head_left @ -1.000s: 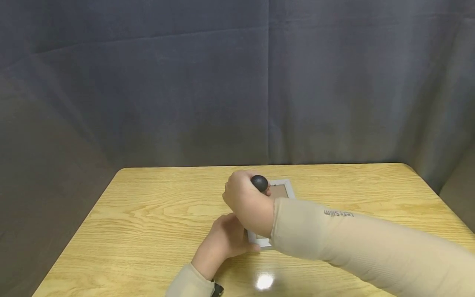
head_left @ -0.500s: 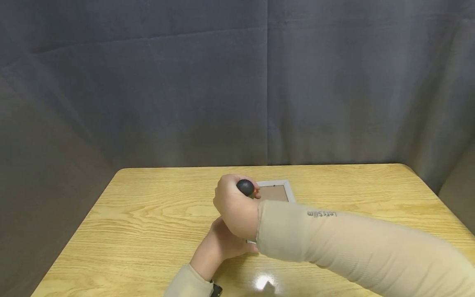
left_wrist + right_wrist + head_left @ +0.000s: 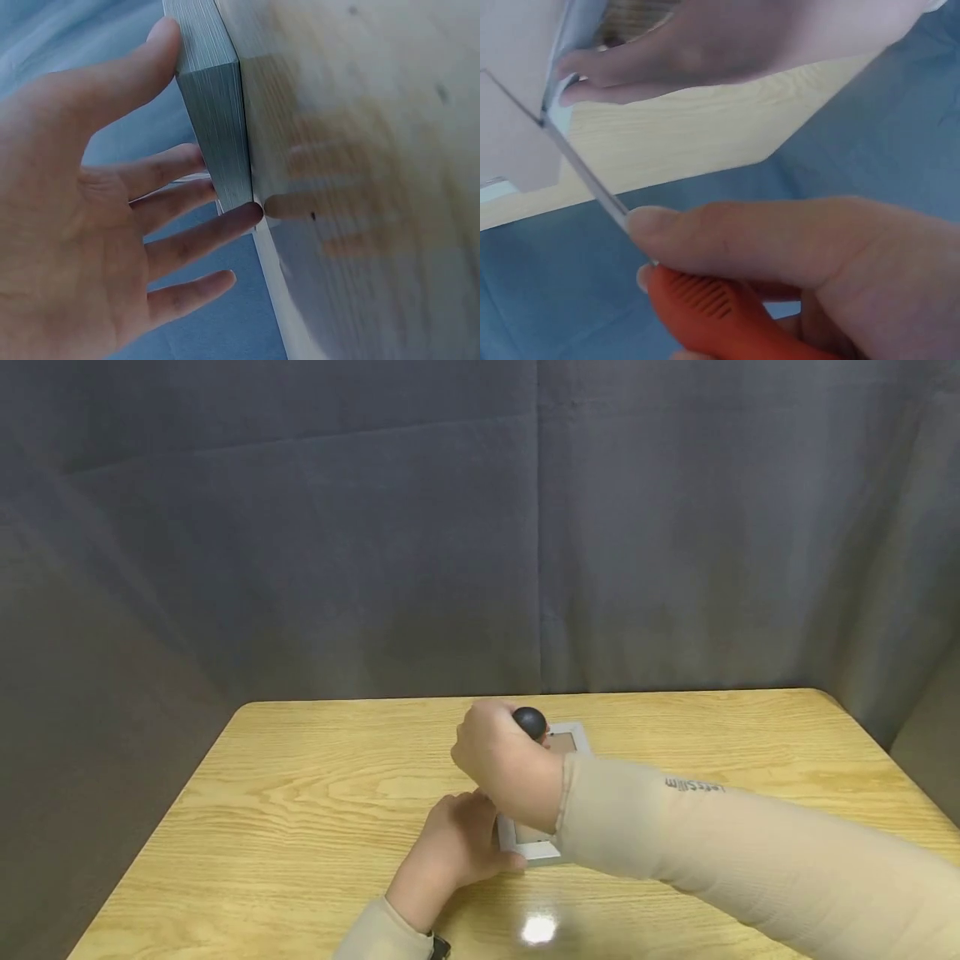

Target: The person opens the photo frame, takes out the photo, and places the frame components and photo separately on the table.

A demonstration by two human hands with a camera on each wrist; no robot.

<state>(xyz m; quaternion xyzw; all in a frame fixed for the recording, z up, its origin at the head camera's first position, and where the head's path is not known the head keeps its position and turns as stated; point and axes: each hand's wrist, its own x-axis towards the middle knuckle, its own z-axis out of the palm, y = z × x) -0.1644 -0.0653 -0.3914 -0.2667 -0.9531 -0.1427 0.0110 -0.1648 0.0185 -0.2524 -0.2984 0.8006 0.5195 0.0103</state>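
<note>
A pale picture frame (image 3: 542, 852) lies face down on the table, its brown backing board (image 3: 564, 742) partly covered by my right arm. My right hand (image 3: 506, 764) grips a screwdriver (image 3: 529, 723) with an orange handle and a rounded black end. In the right wrist view, the thin metal shaft (image 3: 592, 180) reaches to the seam between backing board and frame. At the near left corner of the frame, my left hand (image 3: 457, 843) touches its sides with thumb and nearly straight fingers. The left wrist view shows these fingertips along the frame's outer edge (image 3: 217, 120).
The wood-grain table (image 3: 300, 793) extends around the frame on all sides. Behind it hangs a dark grey-blue curtain (image 3: 390, 543). My right sleeve (image 3: 720, 827) crosses low over the right part of the table.
My right hand and the screwdriver swung left half a second ago, then came back right and slightly farther away. The left hand stays at the frame's corner.
</note>
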